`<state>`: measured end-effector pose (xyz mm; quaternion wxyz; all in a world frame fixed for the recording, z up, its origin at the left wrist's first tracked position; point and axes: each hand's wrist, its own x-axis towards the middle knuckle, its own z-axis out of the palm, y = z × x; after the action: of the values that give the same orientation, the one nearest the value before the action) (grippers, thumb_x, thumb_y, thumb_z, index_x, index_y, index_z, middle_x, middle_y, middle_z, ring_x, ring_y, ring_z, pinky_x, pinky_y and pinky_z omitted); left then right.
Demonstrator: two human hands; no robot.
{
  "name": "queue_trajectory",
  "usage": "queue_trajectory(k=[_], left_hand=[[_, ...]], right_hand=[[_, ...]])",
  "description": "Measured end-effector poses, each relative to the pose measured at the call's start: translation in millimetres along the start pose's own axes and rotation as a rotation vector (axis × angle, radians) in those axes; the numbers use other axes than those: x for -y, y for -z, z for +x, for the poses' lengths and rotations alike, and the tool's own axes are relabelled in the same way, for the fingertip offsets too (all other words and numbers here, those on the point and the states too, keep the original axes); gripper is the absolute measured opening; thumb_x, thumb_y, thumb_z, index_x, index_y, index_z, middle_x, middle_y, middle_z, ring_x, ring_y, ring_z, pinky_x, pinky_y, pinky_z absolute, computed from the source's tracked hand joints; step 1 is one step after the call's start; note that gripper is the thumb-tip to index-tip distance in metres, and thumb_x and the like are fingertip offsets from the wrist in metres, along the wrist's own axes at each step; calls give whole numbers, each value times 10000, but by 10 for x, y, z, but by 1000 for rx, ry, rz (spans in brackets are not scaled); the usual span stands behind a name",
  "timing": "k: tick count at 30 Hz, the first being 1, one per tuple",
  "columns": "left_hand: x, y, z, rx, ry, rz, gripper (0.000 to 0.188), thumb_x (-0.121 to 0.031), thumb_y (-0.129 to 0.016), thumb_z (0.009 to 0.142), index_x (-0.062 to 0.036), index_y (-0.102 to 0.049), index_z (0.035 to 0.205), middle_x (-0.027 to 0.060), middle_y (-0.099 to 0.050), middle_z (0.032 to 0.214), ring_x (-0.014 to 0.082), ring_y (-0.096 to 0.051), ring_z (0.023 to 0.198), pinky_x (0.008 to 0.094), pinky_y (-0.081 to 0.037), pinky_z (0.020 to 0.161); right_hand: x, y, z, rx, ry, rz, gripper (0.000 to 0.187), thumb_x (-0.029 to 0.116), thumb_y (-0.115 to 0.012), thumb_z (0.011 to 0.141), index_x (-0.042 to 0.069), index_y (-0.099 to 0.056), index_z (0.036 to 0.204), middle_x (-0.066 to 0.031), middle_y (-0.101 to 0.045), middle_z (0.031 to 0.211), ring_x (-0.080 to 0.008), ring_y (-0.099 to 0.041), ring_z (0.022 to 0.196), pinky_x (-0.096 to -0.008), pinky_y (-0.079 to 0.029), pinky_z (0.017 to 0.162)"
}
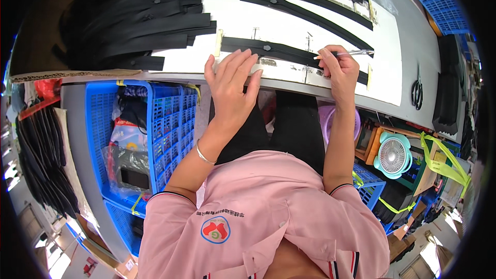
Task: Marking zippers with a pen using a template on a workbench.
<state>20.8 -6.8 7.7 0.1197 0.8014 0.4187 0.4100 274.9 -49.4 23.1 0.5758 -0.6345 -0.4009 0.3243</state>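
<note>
A long black zipper [279,47] with a small grey slider lies across the white sheet [361,93] near the table's front edge. My left hand [232,72] rests on its left part, the fingers outstretched and slightly spread. In my right hand [338,70] is a slim pen [356,52] with a clear, pale shaft, pinched between thumb and fingers over the zipper's right part. That hand partly hides the zipper. Farther back, more black zippers [305,8] lie side by side on the sheet.
To the left, many black zippers [134,26] are heaped on cardboard [77,73]. Black-handled scissors [417,93] lie at the right, next to a black bundle [448,88]. Below the table stand a blue crate [173,129], a purple basket [347,124] and a small turquoise fan [393,156].
</note>
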Motion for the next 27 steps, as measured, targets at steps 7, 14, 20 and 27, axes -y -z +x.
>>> queue_trajectory(k=[7,14,20,27], left_hand=[[208,33,61,62,27,37,421,-138,-740,950,-77,-693,1364,84,-652,1432,275,-550,1394,557,-186,1255],[214,46,-3,130,35,108,469,-230,-755,948,-85,-667,1385,66,-637,1434,254,-533,1402,607,-121,1249],[222,51,-21,150,27,177,464,-338,-729,963,-173,-674,1393,30,-603,1448,221,-502,1416,616,-108,1226],[177,43,19,155,54,171,473,-370,-730,950,-181,-679,1381,34,-609,1421,223,-513,1396,615,-122,1211]], right_hand=[[6,-2,4,2,17,-12,129,124,-723,987,-2,-741,1004,-19,-675,746,-18,-505,590,-181,-361,524],[100,-20,-13,18,-8,-76,136,127,-705,997,-2,-736,1027,-21,-683,771,-32,-512,612,-182,-371,552],[440,-604,13,99,187,-98,132,124,-717,990,26,-741,1075,-25,-744,899,-93,-677,798,-240,-532,744],[269,-1055,238,168,304,-259,175,169,-723,983,-5,-742,975,-66,-709,775,-111,-632,673,-266,-491,647]])
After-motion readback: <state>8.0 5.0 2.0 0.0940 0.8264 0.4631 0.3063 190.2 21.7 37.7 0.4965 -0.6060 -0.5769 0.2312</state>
